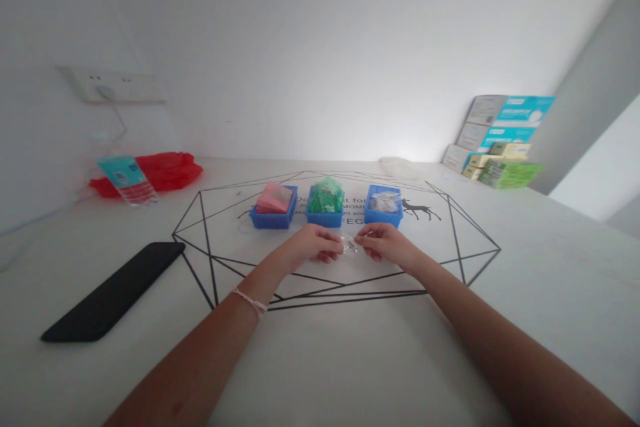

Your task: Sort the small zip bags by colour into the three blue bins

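Observation:
Between my two hands is a small clear plastic bag (349, 245) with a few small dark pieces inside, too small to name. My left hand (319, 245) pinches its left edge, and my right hand (379, 242) pinches its right edge. Just beyond my hands stand three blue bins in a row. The left bin (271, 221) holds pink packets (275, 197). Green packets (327, 195) are heaped in the middle bin (325, 219). In the right bin (383, 217), nearest my right hand, lie clear bags (385, 201) with small contents.
A black flat pad (116, 291) lies at the left. Behind it are a red plastic bag (170, 170) and a bottle with a blue label (127, 180). Stacked boxes (515, 120) stand at the back right, and a power strip (117, 85) is on the wall.

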Tool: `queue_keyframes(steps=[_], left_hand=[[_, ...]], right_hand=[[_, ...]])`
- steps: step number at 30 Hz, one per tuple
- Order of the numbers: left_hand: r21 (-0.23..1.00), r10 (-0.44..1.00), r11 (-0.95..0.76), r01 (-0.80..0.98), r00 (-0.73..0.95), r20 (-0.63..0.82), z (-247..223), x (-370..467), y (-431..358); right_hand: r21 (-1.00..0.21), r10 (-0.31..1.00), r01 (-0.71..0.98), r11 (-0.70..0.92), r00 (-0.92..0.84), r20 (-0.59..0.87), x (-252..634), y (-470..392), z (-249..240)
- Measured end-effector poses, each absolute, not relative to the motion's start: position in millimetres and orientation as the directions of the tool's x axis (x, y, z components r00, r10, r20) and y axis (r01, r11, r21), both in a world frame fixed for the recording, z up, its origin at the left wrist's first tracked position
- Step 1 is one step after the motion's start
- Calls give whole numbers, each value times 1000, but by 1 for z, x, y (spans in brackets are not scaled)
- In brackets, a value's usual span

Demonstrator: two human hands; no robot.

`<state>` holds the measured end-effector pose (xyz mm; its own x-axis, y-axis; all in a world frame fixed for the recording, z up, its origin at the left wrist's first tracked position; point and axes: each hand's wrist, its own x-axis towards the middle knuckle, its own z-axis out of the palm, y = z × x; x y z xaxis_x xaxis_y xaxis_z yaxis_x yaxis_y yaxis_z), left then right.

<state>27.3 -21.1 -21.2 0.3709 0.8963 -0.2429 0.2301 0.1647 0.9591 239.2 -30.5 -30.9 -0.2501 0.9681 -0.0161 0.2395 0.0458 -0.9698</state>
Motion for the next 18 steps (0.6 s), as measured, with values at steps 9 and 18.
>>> queue_keyframes(steps=[9, 18], left_hand=[[961, 893, 278, 6, 368, -260, -18, 27, -21], [975, 918, 171, 142, 336, -210, -26, 28, -17]], right_hand=[[-994, 960, 72, 81, -274, 58, 237, -28, -34], [-969, 970, 241, 57, -245, -4, 239, -26, -33]])
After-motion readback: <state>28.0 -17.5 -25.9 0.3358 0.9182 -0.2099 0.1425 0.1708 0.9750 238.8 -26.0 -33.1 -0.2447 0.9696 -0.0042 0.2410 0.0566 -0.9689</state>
